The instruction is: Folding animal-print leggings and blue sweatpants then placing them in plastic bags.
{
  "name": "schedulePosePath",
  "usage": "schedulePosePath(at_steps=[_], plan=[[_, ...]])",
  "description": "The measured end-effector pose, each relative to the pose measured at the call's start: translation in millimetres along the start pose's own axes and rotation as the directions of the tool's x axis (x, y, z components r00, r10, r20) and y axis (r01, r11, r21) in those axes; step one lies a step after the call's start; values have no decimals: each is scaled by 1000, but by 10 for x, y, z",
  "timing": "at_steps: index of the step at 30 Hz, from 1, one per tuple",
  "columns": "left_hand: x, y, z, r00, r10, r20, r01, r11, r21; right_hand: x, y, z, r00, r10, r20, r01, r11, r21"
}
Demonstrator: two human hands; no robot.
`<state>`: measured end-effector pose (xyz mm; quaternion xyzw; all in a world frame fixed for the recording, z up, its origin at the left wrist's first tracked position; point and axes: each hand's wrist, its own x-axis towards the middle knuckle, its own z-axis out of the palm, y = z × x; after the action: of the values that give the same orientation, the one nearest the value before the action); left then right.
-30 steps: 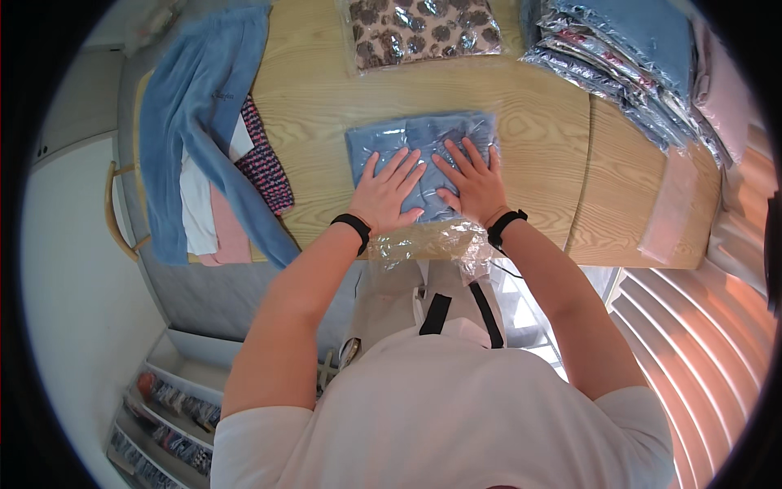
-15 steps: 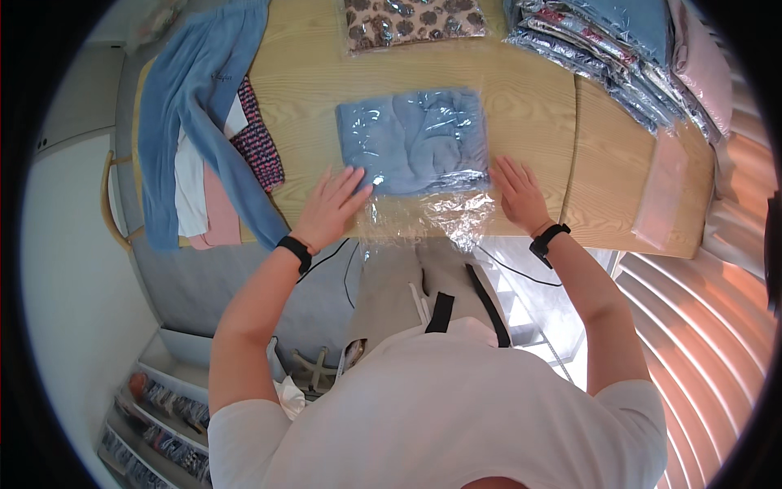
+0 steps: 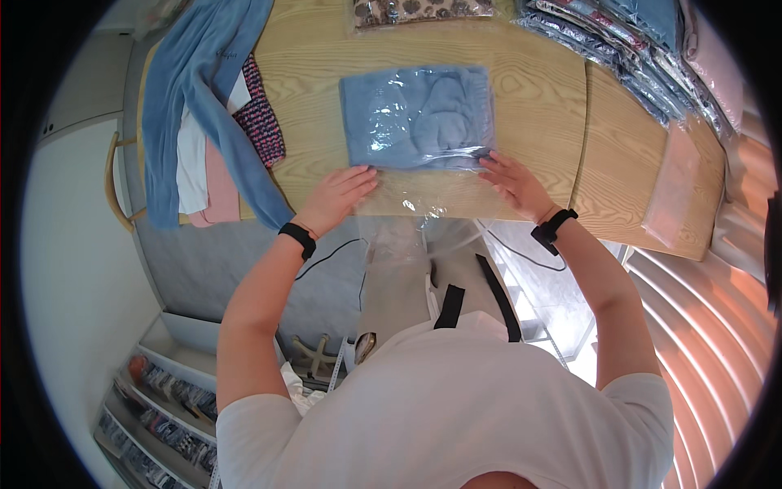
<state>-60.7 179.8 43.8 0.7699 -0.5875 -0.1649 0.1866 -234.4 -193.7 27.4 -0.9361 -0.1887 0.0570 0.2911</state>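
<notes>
A folded light-blue fleece garment (image 3: 383, 114) lies inside a clear plastic bag (image 3: 407, 191) on the wooden table in front of me. The bag's loose end hangs over the near edge toward my lap. At the garment's near left corner, my left hand (image 3: 338, 198) rests with fingers stretched out and fingertips on the plastic. My right hand (image 3: 520, 187) touches the near right corner, its fingers extended and slightly bent. Neither hand is closed around anything. Each wrist wears a black band.
Blue fleece pants (image 3: 167, 122) drape over the table's left side, with white, pink and patterned cloth beneath. A bagged brown-patterned item (image 3: 423, 10) lies at the far edge. Bagged garments (image 3: 643, 57) are stacked far right, beyond a flat clear bag (image 3: 672, 191). A wooden chair (image 3: 114, 183) stands left.
My right hand has come inward from beside the bag onto its near right corner. My left fingers have drawn closer together. The loose plastic looks flatter, and the whole view has shifted slightly.
</notes>
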Motion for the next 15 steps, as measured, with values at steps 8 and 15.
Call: schedulePosePath(at_steps=[8,15], plan=[[58,270,-87,899,-415,-136,305,819,-486,-1,-241,64,814,578,60,-365,428,827],[10,235,157,690,-722,52,417,339,-843,95,-378,130,603,797,-36,-440,370,818]])
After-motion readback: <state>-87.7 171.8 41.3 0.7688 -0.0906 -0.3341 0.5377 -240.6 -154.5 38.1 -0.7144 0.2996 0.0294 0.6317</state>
